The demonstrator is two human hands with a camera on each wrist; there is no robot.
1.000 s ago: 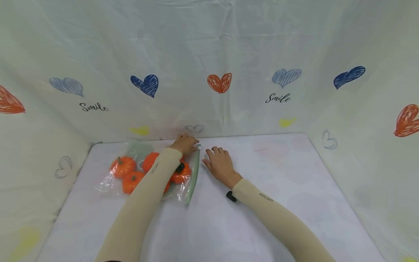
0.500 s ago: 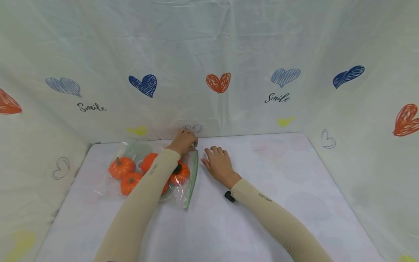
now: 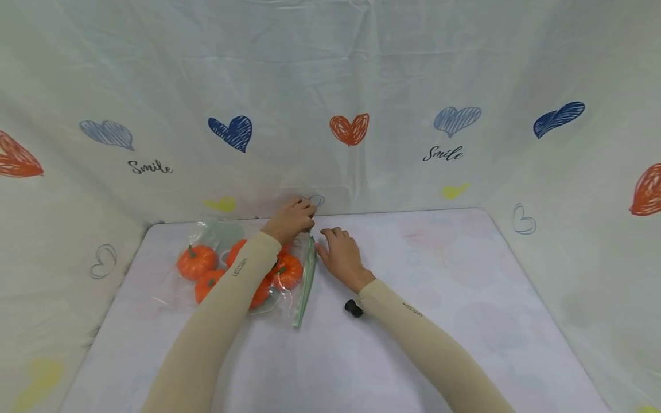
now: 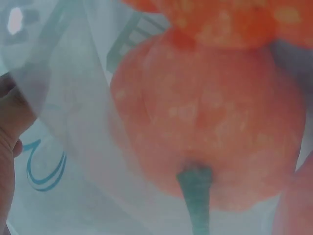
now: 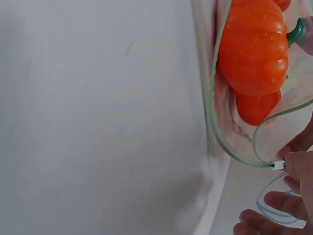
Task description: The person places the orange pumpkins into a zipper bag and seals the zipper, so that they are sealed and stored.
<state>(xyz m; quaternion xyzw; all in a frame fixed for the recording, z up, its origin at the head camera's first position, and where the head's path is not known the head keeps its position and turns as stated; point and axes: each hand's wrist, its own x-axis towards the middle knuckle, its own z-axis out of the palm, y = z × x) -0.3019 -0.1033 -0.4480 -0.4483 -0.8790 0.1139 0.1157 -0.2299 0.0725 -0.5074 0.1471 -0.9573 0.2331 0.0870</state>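
Observation:
A clear zip bag [image 3: 281, 307] with several orange toy pumpkins [image 3: 196, 262] inside lies on the left half of the table. In the right wrist view, its green-edged mouth [image 5: 213, 115] stands apart in two lips that meet at a small white slider [image 5: 279, 165]. My left hand [image 3: 291, 221] is at the bag's far corner and pinches that slider, its other fingers spread. Through the film in the left wrist view, a pumpkin [image 4: 210, 117] fills the middle. My right hand [image 3: 341, 255] hovers beside the green zip strip [image 3: 306, 287], fingers relaxed and holding nothing.
A pale patterned cloth covers the table [image 3: 439, 344]. Behind it and at both sides hangs a whitish curtain [image 3: 289, 103] printed with hearts, close beyond my left hand. A black wrist camera [image 3: 353, 308] sits under my right wrist.
My left hand has moved slightly back towards the curtain, and its fingers have closed in at the bag's corner. My right hand has shifted a little closer to the zip strip.

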